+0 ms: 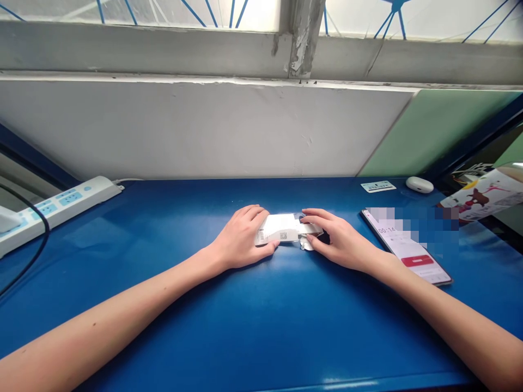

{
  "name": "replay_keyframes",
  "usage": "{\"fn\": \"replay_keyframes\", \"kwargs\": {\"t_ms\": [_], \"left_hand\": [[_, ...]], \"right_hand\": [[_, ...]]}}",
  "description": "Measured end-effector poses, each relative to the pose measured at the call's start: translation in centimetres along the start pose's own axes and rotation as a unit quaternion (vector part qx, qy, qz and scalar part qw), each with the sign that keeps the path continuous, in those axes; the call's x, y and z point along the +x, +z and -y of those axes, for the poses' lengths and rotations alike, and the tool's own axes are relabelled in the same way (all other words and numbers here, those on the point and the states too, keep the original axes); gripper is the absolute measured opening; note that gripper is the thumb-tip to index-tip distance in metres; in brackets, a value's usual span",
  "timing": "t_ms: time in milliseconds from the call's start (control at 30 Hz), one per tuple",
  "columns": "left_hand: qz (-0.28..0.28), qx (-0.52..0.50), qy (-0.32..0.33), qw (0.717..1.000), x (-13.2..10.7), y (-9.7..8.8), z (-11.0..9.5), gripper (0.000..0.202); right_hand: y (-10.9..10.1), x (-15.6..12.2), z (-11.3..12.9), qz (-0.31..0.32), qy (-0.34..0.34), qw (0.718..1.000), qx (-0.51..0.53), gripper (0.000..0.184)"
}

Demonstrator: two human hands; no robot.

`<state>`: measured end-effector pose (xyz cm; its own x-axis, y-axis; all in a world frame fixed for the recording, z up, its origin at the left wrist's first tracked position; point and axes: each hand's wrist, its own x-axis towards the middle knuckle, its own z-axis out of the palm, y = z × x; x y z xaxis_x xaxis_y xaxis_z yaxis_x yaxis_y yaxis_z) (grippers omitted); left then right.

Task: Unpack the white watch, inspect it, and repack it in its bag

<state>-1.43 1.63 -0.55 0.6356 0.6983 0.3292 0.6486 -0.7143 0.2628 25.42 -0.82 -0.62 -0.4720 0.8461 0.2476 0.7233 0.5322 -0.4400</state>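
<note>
Head view, largest first: blue tabletop (261, 326) fills the lower frame, white wall panel (204, 130) behind it, window sill above. White power strip (61, 204) lies at the far left edge, a black cable (28, 256) curving past it. Phone (408, 247) lies face up on the right, screen lit, red button showing, partly blurred. Printed colourful packet (486, 196) sits at the far right edge. Small white card (378, 186) and a white oval case (419, 184) lie near the back right, well apart from the hands.

Small white box (281, 228) with a printed code label lies at the middle of the tabletop, between both hands. Left hand (241, 239) grips the box's left end, fingers curled over the top, thumb along the near side. Right hand (341, 239) pinches the box's right end, where an opened flap and a bit of foil-like material show; fingertips touch it. Whether anything else is held there, cannot tell. Both forearms rest low over the tabletop.
</note>
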Motion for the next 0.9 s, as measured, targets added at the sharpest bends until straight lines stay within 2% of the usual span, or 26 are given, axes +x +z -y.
{"fn": "replay_keyframes", "kwargs": {"t_ms": [100, 200, 433, 533, 667, 900], "left_hand": [[0.011, -0.016, 0.000, 1.000, 0.0, -0.1, 0.0, 0.049], [0.015, -0.020, 0.000, 1.000, 0.1, -0.2, 0.0, 0.050], [-0.010, 0.009, -0.011, 1.000, 0.1, -0.1, 0.0, 0.044], [-0.016, 0.021, -0.013, 1.000, 0.1, 0.0, 0.0, 0.042], [-0.010, 0.025, -0.008, 1.000, 0.1, -0.1, 0.0, 0.041], [0.001, 0.026, -0.015, 1.000, 0.2, -0.3, -0.2, 0.041]], "right_hand": [[0.4, -0.1, 0.0, 0.007, -0.003, 1.000, -0.011, 0.039], [0.8, -0.1, 0.0, 0.009, -0.008, 1.000, -0.006, 0.033], [0.6, 0.0, 0.4, -0.006, -0.016, 0.999, -0.029, 0.031], [0.2, 0.3, 0.3, -0.040, 0.000, 0.998, -0.053, 0.027], [-0.4, 0.6, 0.0, -0.132, 0.029, 0.988, -0.069, 0.023], [-1.7, 0.8, -0.9, -0.257, 0.110, 0.960, -0.019, 0.024]]}}
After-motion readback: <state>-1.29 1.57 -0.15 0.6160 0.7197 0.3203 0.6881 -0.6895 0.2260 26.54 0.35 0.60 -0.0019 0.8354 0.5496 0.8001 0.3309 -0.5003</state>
